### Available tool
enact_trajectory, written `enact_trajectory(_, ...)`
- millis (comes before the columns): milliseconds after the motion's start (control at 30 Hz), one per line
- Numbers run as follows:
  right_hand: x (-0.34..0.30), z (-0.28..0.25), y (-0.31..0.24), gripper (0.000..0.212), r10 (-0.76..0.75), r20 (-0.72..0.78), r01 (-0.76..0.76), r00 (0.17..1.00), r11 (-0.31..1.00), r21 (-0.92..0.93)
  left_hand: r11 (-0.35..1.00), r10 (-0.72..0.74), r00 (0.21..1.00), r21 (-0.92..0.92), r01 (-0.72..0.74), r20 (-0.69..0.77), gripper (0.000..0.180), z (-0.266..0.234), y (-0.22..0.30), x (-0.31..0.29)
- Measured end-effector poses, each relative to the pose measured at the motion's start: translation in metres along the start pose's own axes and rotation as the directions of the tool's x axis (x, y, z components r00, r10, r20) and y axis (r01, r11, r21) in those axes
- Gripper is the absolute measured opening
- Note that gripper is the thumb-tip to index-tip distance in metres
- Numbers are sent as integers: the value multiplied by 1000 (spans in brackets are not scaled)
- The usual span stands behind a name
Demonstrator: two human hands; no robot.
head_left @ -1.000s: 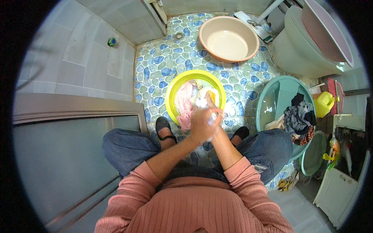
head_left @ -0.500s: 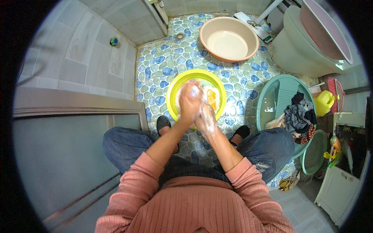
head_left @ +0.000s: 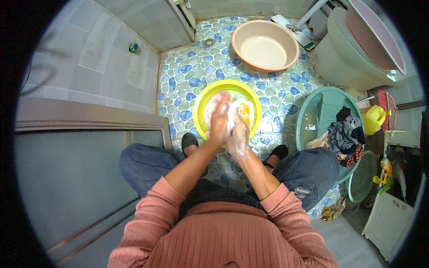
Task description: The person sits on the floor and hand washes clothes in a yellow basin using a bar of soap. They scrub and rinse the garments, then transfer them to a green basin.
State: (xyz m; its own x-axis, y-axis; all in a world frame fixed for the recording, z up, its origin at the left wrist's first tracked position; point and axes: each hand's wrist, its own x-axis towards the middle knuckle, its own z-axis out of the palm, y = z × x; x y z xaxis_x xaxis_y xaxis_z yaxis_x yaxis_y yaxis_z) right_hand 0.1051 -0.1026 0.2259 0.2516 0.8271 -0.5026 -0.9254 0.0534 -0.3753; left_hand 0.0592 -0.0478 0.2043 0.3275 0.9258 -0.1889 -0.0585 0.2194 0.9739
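White soapy cloth (head_left: 231,115) sits between the person's two hands, inside the rim of the yellow-green basin (head_left: 199,109) on the floor (head_left: 279,111). Left hand (head_left: 218,123): fingers stretched out straight, laid along the cloth, a bit blurred. Right hand (head_left: 239,135): partly curled beside the cloth, suds on it; can't tell from where I stand if it grips. Cream basin (head_left: 265,47) past the far edge. Teal tub (head_left: 305,107) off right, dark clothes (head_left: 342,137) heaped along its right edge.
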Motion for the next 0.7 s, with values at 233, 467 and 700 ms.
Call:
enact_trajectory(233,2,-8,12,35,85,-89,-88,992,996,-31,934,141,988,321,-156,68,42,-16,-44,-2)
enact_trajectory(467,11,-23,-4,41,159,-136,-177,978,975,-136,724,-43,978,682,-110,203,50,-3,-2,-46)
enact_trajectory(700,7,-27,47,44,80,-2,-80,997,994,-73,968,-81,997,-237,79,3,43,-30,-12,15)
